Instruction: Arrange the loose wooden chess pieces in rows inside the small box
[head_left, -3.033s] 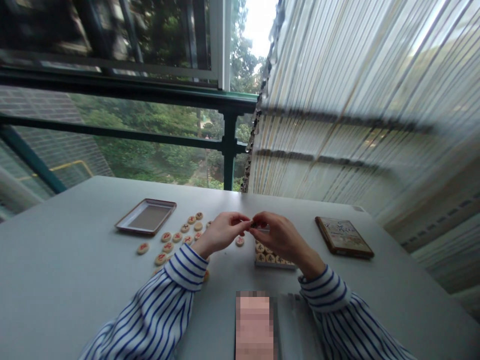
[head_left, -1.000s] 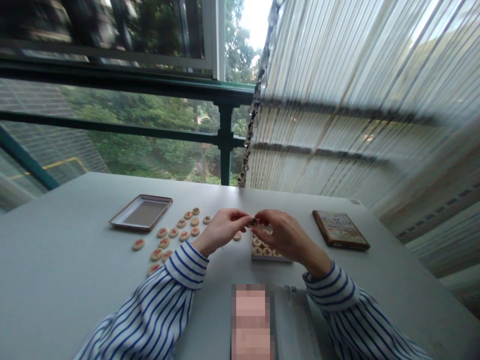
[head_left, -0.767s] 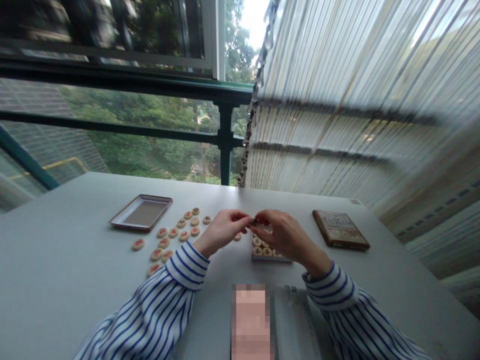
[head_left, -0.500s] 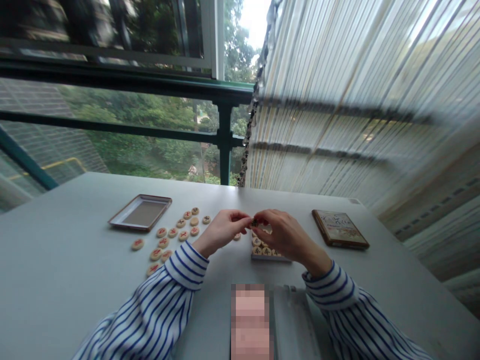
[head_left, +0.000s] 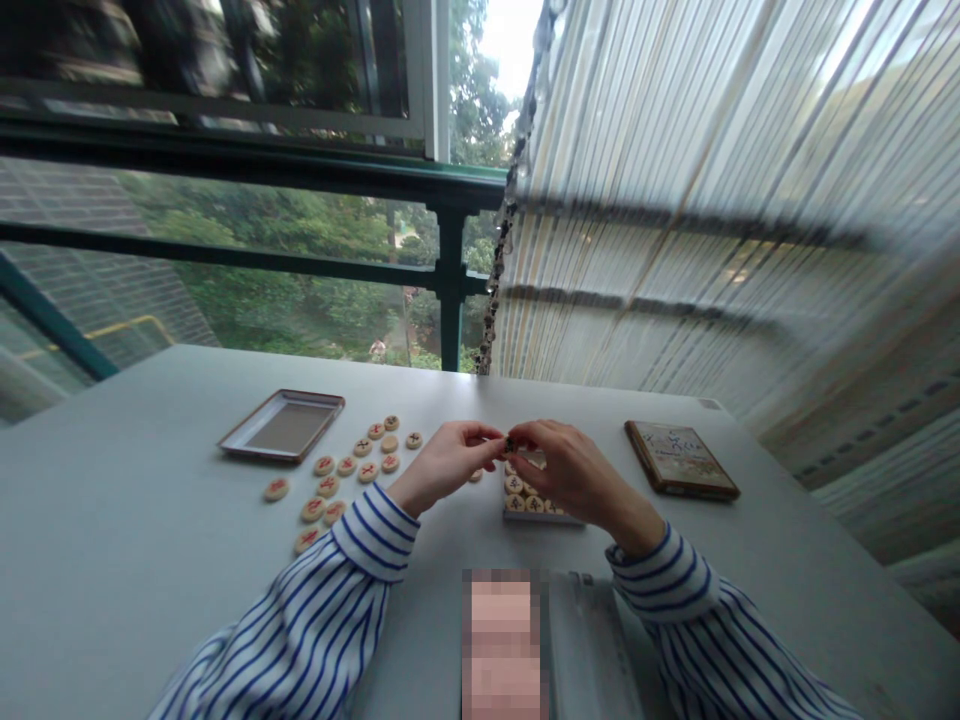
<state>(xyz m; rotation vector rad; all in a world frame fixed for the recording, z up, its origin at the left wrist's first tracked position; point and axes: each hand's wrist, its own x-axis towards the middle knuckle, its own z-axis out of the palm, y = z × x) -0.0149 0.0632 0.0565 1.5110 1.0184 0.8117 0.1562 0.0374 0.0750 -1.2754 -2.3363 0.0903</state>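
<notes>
where left hand [head_left: 444,470], right hand [head_left: 564,472] touch, fingers [head_left: 496,447] closed around small piece [head_left: 509,444] between.

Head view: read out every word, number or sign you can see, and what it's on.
No text reads clearly.
Loose round pieces: red or dark marks, too small to read.
Held piece, between left hand and right hand: dark mark, unreadable.
Brown box: printed cover, blurred.
</notes>
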